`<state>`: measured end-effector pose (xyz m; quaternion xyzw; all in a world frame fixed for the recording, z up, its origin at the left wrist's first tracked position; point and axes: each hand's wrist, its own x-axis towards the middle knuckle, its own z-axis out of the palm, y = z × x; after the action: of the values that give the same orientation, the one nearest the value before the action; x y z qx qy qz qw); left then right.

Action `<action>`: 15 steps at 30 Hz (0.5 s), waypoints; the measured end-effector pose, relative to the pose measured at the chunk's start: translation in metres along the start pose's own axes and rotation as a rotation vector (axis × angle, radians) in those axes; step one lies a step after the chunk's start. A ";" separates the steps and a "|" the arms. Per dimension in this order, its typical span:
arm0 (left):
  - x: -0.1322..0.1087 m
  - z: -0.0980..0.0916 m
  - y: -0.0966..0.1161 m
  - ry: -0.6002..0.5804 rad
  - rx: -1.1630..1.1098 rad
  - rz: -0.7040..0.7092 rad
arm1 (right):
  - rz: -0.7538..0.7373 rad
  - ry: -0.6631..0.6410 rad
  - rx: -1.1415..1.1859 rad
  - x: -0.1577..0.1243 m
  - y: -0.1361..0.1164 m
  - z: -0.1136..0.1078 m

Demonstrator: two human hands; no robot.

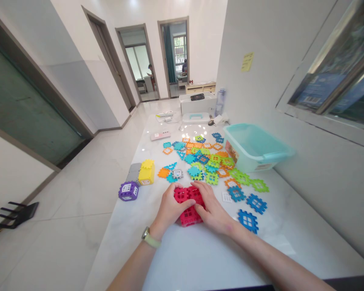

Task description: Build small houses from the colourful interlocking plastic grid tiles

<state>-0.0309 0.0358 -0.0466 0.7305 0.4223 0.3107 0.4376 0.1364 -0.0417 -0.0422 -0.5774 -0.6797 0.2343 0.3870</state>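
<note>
Red interlocking panels with window cutouts, joined into a box-like block (190, 218), stand near the front middle of the table. My left hand (172, 206) grips the block's left side, its thumb across the top. From the right, my right hand (210, 206) holds the same block, with the thumb close to the left one. My palms and fingers hide parts of its sides. Beyond my hands lies a spread of loose panels in blue, teal, green and orange, including a green panel (212, 178) and a small grey panel (177, 173).
Left of my hands stand a purple block (128, 191), a yellow block (146, 172) and a grey block (134, 173). A teal plastic bin (255, 151) sits against the right wall. Blue panels (248, 220) lie right of my right hand. A white box (197, 104) is farther back.
</note>
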 end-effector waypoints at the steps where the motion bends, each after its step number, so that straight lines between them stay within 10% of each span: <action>1: 0.000 0.001 -0.001 -0.028 -0.040 -0.020 | 0.020 -0.013 0.006 0.001 0.001 -0.003; 15: -0.004 -0.006 0.002 -0.289 -0.150 0.091 | -0.052 -0.102 -0.195 0.014 0.002 -0.031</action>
<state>-0.0366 0.0336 -0.0425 0.7513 0.2972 0.2523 0.5325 0.1618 -0.0316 -0.0221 -0.5818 -0.7327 0.1863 0.2999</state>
